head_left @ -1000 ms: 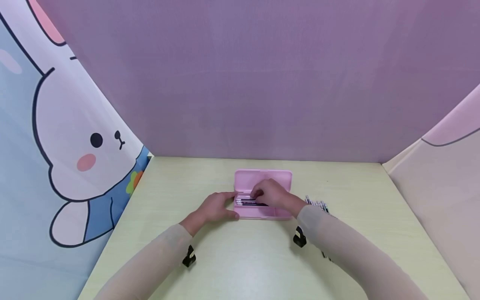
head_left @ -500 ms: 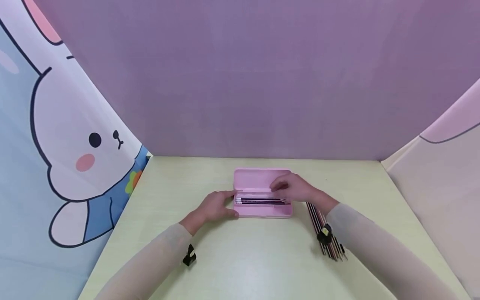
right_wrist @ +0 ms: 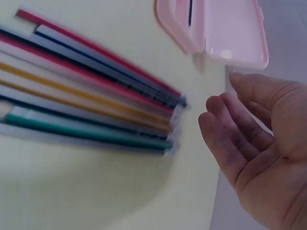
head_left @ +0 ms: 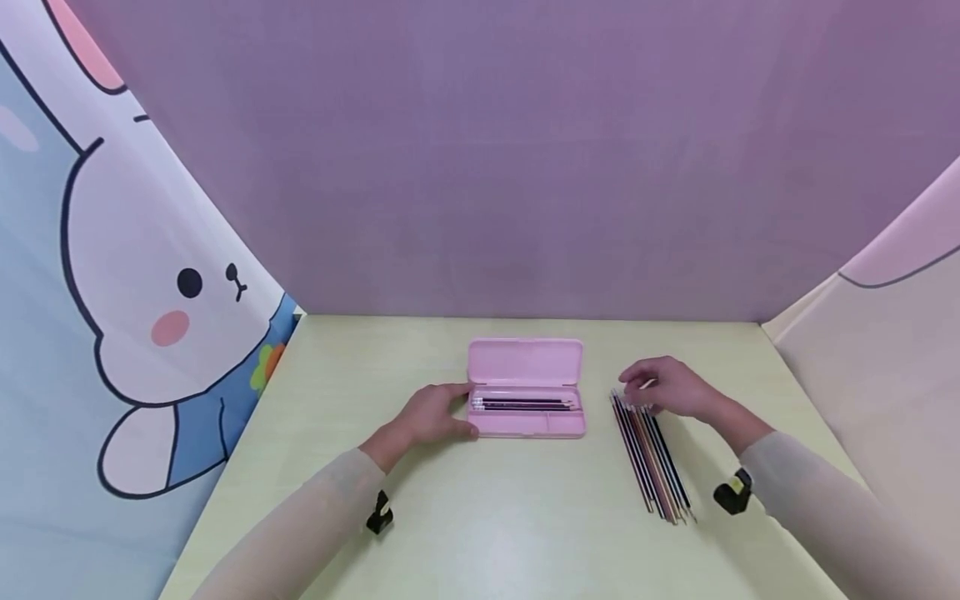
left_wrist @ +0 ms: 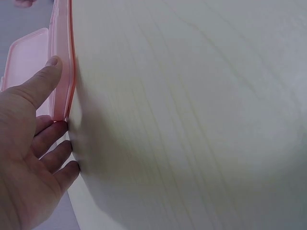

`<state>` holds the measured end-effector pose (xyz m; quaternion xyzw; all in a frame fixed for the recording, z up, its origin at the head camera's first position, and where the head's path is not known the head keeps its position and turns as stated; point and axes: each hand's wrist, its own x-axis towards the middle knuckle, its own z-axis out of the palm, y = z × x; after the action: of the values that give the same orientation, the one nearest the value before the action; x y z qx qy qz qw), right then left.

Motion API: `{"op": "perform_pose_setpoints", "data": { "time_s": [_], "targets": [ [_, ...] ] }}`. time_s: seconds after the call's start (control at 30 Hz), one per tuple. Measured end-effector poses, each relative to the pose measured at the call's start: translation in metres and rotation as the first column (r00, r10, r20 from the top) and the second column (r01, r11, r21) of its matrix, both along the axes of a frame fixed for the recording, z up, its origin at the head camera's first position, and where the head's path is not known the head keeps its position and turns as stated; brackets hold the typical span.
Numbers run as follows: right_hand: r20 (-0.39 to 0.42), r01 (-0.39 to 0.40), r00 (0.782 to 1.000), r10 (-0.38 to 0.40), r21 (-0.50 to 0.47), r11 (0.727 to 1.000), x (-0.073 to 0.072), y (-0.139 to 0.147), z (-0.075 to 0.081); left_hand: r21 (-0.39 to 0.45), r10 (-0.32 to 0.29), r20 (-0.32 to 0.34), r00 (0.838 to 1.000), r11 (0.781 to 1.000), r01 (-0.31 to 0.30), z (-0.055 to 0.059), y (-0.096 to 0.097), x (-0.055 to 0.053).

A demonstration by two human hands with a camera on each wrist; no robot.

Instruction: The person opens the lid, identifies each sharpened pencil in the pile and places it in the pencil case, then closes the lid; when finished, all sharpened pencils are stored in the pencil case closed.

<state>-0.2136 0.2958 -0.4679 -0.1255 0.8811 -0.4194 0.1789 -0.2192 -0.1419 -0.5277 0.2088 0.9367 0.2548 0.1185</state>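
A pink pencil case point(head_left: 525, 363) lies with its lid folded back, several dark pencils point(head_left: 525, 404) in its tray. My left hand point(head_left: 433, 414) holds the case's left end; in the left wrist view the thumb point(left_wrist: 45, 79) lies along its side and the fingers reach round its end. My right hand point(head_left: 667, 387) is over the far ends of a bundle of pencils point(head_left: 654, 462) to the right of the case. In the right wrist view these pencils point(right_wrist: 91, 86) have red, yellow, green and dark bodies, and the loosely bent fingers are apart from them, holding nothing.
The pale wooden table point(head_left: 480, 517) meets a purple backdrop point(head_left: 525, 167) behind the case. A rabbit-print cloth point(head_left: 150, 317) hangs at the left, and a pale cloth point(head_left: 885, 367) at the right.
My right hand has moved right, out of the pencil case to above the loose pencils. The pencils in the case are now uncovered. My left hand has stayed at the case's left end.
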Motion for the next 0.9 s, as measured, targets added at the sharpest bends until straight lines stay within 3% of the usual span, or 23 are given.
{"op": "perform_pose_setpoints", "data": {
  "time_s": [0.3, 0.6, 0.9],
  "targets": [
    [0.063, 0.097, 0.993, -0.097, 0.010, 0.995, 0.023, 0.029, -0.016, 0.004, 0.009, 0.001, 1.000, 1.000, -0.009, 0.000, 0.001, 0.002],
    [0.064, 0.168, 0.983, -0.173, 0.078, 0.983, 0.036, 0.041, -0.039, 0.013, 0.010, 0.003, 1.000, 1.000, -0.010, 0.002, 0.002, 0.004],
    [0.051, 0.193, 0.979, -0.198, 0.093, 0.977, 0.041, 0.040, -0.037, 0.005, 0.017, 0.002, 1.000, 1.000, -0.017, 0.005, 0.002, 0.006]
  ]
}}
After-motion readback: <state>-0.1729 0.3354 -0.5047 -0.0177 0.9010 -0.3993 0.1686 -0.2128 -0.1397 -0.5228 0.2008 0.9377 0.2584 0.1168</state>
